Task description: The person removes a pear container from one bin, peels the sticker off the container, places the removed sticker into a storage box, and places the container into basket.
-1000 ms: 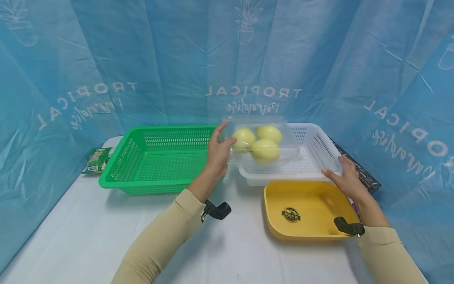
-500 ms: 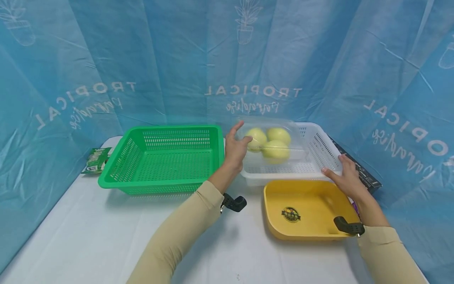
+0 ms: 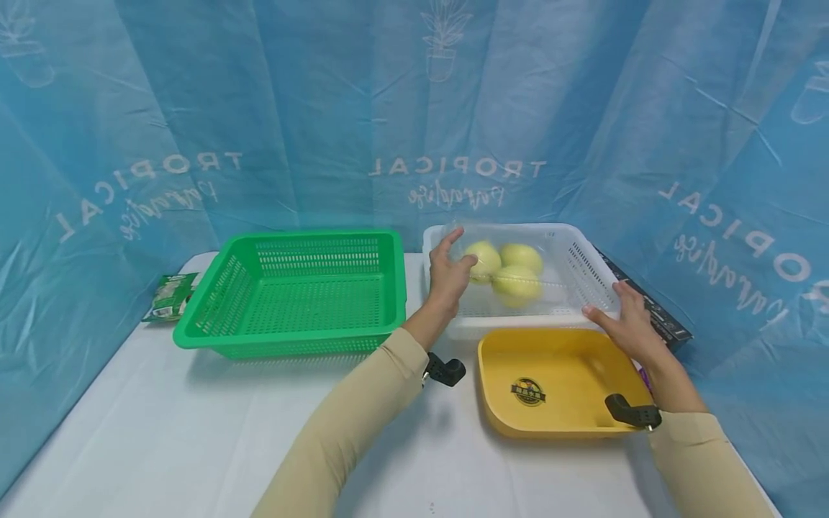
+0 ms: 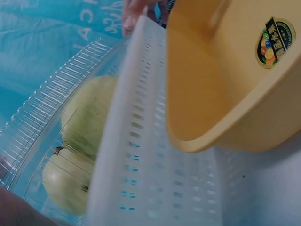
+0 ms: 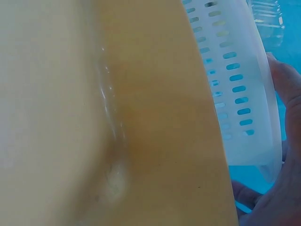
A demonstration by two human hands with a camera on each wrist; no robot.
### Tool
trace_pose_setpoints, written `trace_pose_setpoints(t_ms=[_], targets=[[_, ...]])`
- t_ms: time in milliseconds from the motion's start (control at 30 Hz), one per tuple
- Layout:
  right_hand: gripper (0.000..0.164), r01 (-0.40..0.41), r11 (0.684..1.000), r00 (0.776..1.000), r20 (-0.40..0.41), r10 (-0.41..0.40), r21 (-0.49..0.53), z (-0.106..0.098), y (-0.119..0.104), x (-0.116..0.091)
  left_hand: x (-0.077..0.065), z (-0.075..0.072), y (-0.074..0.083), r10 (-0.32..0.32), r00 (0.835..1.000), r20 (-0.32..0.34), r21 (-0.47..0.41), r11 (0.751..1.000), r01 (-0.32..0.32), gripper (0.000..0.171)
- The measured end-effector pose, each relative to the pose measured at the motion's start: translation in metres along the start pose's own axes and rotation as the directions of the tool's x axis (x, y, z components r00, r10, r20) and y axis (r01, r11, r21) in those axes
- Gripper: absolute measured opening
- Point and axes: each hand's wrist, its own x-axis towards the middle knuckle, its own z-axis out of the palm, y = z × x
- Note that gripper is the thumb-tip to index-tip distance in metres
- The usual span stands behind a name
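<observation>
My left hand (image 3: 451, 273) holds the left end of a clear plastic box (image 4: 56, 96). Inside the box lie several pale yellow-green apples (image 3: 518, 284), seen through its wall. The box is over or within the white perforated basket (image 3: 499, 325); whether it touches the basket floor is hidden. At the basket's front right corner, my right hand (image 3: 631, 324) grips the rim, thumb on top and the fingers on the outer side. In the right wrist view, that thumb (image 5: 286, 77) lies against the white rim.
A yellow basin (image 3: 563, 388) with a round label stands in front of the white basket. To the left is a green perforated basket (image 3: 288, 338), with a green packet (image 3: 170, 297) beyond it. A black box (image 3: 660, 316) lies at the right. A blue printed curtain (image 3: 337, 108) surrounds the table.
My left hand has carried the box of apples rightward and lower, from over the gap between the two baskets to the white basket. My right hand has stayed at the basket's corner.
</observation>
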Motion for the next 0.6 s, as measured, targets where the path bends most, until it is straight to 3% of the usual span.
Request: trace_pose_setpoints(t_ms=[600], targets=[[0.100,-0.043,0.999,0.999,-0.004,0.043,-0.010,0.002,-0.001,0.000,-0.001,0.012,-0.024,-0.020,1.000,0.002,0.038,0.999,0.020,0.054]])
